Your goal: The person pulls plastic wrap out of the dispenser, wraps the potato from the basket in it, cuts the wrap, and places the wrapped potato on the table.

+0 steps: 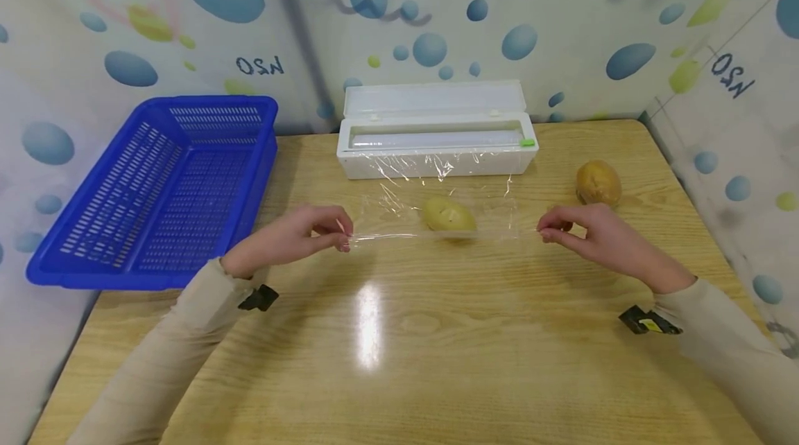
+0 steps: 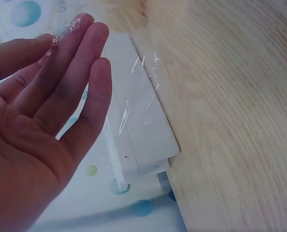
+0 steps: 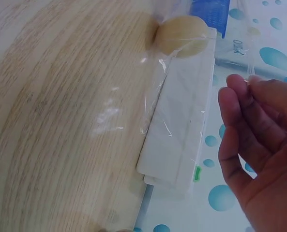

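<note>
A clear sheet of plastic wrap (image 1: pixel 399 236) stretches between both hands, running back to the white wrap box (image 1: pixel 437 164). My left hand (image 1: pixel 306 233) pinches its left front corner between thumb and fingertips. At the right corner, my right hand (image 1: pixel 602 240) pinches the film the same way. Behind the film lies a yellowish potato (image 1: pixel 448 215) on the table, seen through it. The box lid (image 1: pixel 437 100) stands up, and a roll of film (image 1: pixel 437 139) shows inside. In the right wrist view the potato (image 3: pixel 182 36) shows past the film.
A blue plastic basket (image 1: pixel 218 261) stands at the left, close to my left forearm. Beyond my right hand sits a round orange-brown item (image 1: pixel 598 183) with a shiny surface. The wooden table (image 1: pixel 424 376) meets patterned walls at the back and right.
</note>
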`<state>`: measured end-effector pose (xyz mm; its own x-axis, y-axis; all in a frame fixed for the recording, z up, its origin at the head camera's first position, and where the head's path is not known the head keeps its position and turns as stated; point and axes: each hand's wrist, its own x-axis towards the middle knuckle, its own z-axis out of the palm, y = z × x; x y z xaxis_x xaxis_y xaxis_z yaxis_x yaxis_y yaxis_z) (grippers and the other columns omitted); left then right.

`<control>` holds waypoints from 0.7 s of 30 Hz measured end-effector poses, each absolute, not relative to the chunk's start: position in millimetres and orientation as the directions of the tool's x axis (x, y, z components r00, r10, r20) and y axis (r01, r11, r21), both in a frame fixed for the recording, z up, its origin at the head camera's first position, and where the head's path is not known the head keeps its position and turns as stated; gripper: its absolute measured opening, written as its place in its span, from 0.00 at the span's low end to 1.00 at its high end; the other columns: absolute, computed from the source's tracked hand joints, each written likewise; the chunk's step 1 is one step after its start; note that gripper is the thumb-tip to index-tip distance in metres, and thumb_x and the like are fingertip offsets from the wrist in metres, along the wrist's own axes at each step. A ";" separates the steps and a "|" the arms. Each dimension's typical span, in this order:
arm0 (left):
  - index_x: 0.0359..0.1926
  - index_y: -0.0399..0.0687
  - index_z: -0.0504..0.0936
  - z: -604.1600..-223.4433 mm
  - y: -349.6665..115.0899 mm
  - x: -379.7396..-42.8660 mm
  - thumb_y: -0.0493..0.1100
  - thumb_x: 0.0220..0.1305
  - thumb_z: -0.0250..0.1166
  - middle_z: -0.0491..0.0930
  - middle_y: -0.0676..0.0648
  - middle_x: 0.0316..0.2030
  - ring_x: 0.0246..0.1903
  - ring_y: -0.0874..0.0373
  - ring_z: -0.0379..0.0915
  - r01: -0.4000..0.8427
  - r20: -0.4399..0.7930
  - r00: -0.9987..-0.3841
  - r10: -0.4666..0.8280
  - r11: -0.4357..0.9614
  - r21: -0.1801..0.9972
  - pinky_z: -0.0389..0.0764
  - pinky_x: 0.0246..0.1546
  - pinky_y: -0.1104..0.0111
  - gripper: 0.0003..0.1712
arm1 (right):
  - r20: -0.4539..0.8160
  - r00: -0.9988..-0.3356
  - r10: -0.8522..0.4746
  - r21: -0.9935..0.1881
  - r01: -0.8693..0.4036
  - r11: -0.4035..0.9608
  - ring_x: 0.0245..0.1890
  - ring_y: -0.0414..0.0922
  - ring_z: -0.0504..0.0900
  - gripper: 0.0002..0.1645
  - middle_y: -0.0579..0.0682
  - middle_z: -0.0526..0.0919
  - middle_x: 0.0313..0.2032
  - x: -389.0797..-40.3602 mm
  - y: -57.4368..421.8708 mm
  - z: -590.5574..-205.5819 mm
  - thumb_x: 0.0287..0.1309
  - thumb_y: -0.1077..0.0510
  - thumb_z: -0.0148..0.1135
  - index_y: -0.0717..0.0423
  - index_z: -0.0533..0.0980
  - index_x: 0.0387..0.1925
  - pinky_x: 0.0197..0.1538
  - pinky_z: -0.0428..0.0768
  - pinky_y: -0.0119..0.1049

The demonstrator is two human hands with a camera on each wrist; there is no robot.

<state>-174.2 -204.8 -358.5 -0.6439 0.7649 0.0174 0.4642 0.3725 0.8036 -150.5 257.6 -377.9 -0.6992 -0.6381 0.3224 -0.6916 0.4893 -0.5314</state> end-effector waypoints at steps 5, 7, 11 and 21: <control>0.36 0.42 0.78 -357.0 -203.1 -173.4 0.27 0.63 0.61 0.83 0.51 0.32 0.35 0.56 0.82 0.518 0.052 -0.645 0.762 0.386 0.763 0.81 0.35 0.66 0.07 | 0.335 -0.693 -0.638 -0.523 -0.700 0.486 0.32 0.33 0.78 0.19 0.37 0.83 0.32 -150.8 257.3 -377.6 0.44 0.76 0.69 0.53 0.80 0.35 0.33 0.74 0.24; 0.36 0.42 0.78 -355.8 -201.6 -173.9 0.27 0.63 0.61 0.82 0.52 0.32 0.34 0.57 0.81 0.533 0.064 -0.650 0.757 0.394 0.749 0.80 0.35 0.66 0.06 | 0.354 -0.688 -0.634 -0.531 -0.706 0.469 0.33 0.33 0.78 0.19 0.40 0.83 0.32 -152.5 256.3 -377.6 0.44 0.77 0.69 0.54 0.80 0.36 0.35 0.75 0.25; 0.37 0.40 0.77 -355.1 -197.8 -178.6 0.27 0.64 0.60 0.81 0.50 0.31 0.32 0.56 0.79 0.550 0.096 -0.663 0.742 0.397 0.734 0.80 0.35 0.66 0.06 | 0.384 -0.690 -0.613 -0.545 -0.706 0.453 0.33 0.34 0.78 0.19 0.43 0.84 0.32 -158.3 253.6 -375.6 0.44 0.78 0.68 0.55 0.81 0.36 0.37 0.75 0.23; 0.36 0.35 0.76 -369.2 -189.0 -204.1 0.25 0.63 0.58 0.79 0.45 0.27 0.29 0.55 0.75 0.502 0.113 -0.746 0.657 0.443 0.743 0.77 0.31 0.68 0.05 | 0.247 -0.836 -0.490 -0.616 -0.526 0.587 0.32 0.36 0.78 0.06 0.47 0.84 0.32 -176.2 249.6 -375.3 0.61 0.67 0.62 0.55 0.80 0.37 0.36 0.74 0.25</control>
<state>-204.1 -189.0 -369.2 -0.7456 0.6568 0.1127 0.5023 0.4428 0.7427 -176.2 249.6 -375.3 -0.8359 -0.4901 0.2473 -0.5261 0.5866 -0.6157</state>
